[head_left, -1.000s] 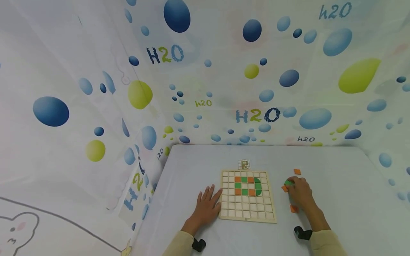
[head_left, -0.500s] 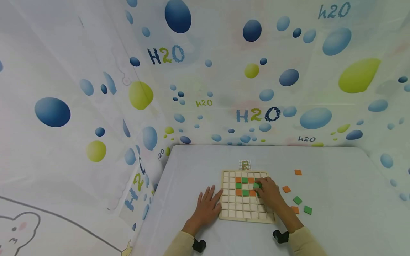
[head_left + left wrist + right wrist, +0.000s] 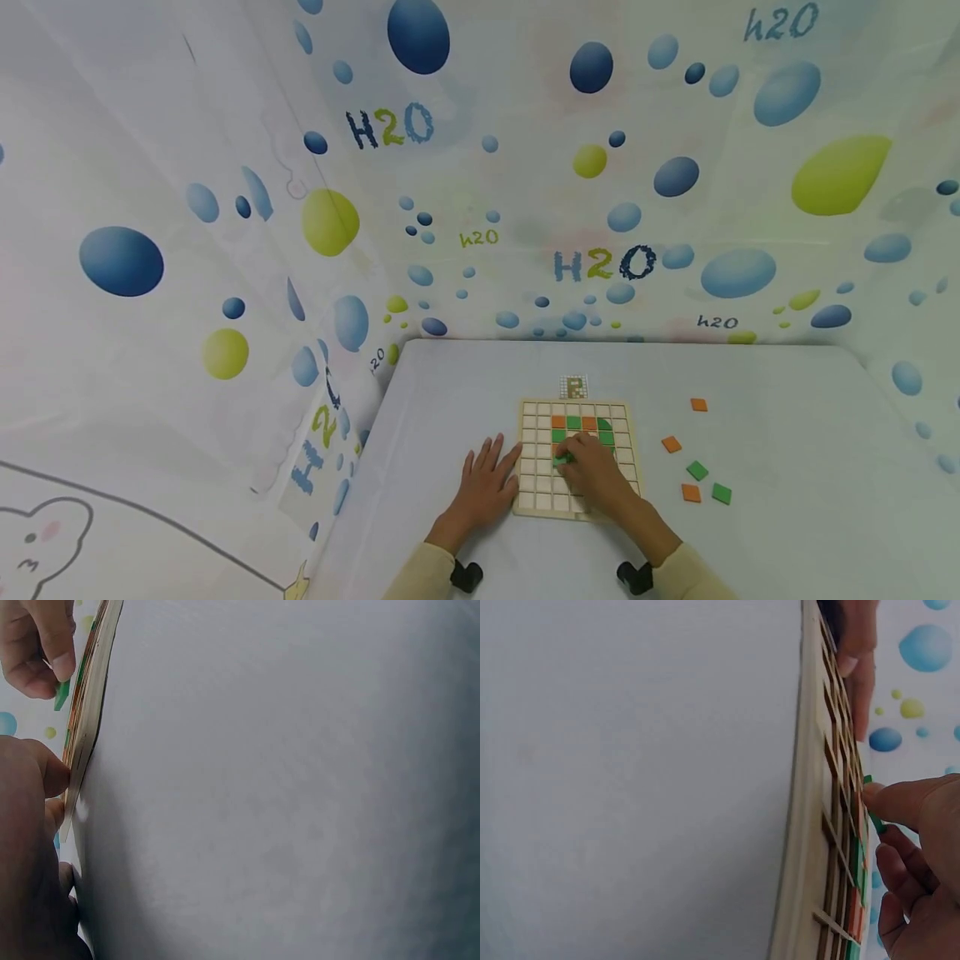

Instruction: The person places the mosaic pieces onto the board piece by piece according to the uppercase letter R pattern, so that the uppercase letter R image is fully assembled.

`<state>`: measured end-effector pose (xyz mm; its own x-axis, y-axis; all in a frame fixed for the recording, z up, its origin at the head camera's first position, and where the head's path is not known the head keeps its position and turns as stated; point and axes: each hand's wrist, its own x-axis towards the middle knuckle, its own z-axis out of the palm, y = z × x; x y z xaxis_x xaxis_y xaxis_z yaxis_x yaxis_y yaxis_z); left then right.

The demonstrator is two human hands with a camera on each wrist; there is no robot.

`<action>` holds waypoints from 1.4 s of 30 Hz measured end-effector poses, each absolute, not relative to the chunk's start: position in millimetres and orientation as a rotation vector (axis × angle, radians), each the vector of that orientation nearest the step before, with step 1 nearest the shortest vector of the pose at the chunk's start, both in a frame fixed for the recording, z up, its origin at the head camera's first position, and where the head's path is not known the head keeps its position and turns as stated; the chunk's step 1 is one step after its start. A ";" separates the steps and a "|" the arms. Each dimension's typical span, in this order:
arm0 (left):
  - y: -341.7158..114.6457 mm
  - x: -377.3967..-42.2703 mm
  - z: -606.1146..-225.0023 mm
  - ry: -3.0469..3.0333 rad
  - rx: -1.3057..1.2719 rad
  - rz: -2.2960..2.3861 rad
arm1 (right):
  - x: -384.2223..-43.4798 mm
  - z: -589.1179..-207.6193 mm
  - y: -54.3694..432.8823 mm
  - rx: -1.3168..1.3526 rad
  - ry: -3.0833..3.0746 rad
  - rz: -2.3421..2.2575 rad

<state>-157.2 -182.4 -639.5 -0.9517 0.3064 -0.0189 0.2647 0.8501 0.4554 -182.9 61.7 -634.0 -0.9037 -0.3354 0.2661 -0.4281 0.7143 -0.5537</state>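
Observation:
My right hand point(image 3: 596, 475) pinches a small green tile point(image 3: 875, 817) between thumb and fingertips, close over the lower left part of the coloured pattern on the wooden grid board point(image 3: 536, 483). In the left wrist view, that green tile point(image 3: 62, 695) is tilted on edge below the fingertips. Orange and green tiles fill several cells, among them a rounded green corner tile point(image 3: 604, 424) and a green tile point(image 3: 606, 437) under it. The right hand hides the pattern's lower part. My left hand point(image 3: 487, 483) lies with fingers spread, fingertips at the board's left edge.
Right of the board, loose orange tiles point(image 3: 671, 444) and green tiles point(image 3: 697, 471) lie on the white table point(image 3: 795, 433). A small printed pattern card point(image 3: 576, 387) lies just beyond the board's far edge. A printed curtain point(image 3: 517, 183) hangs behind the table.
My right hand went from the loose tiles to the board's right column, then left to the pattern's lower left. A green tile now sits under the rounded corner. The left hand stayed put.

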 end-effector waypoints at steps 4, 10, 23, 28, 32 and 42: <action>-182.3 -157.4 -640.9 2.945 0.458 0.722 | -182.1 -639.3 59.1 0.627 -2.802 0.908; -181.6 -155.8 -635.9 2.933 0.451 0.710 | -179.2 -638.9 58.3 0.639 -2.774 0.935; -183.2 -156.9 -638.9 2.927 0.457 0.698 | -175.0 -635.2 58.0 0.650 -2.773 0.899; -182.3 -157.0 -642.9 2.944 0.479 0.761 | -175.0 -633.6 58.1 0.655 -2.791 0.857; -182.5 -156.7 -645.5 2.952 0.492 0.777 | -173.4 -630.4 58.4 0.688 -2.787 0.818; -178.0 -158.8 -639.0 2.942 0.439 0.700 | -177.4 -627.4 63.9 0.758 -2.765 0.742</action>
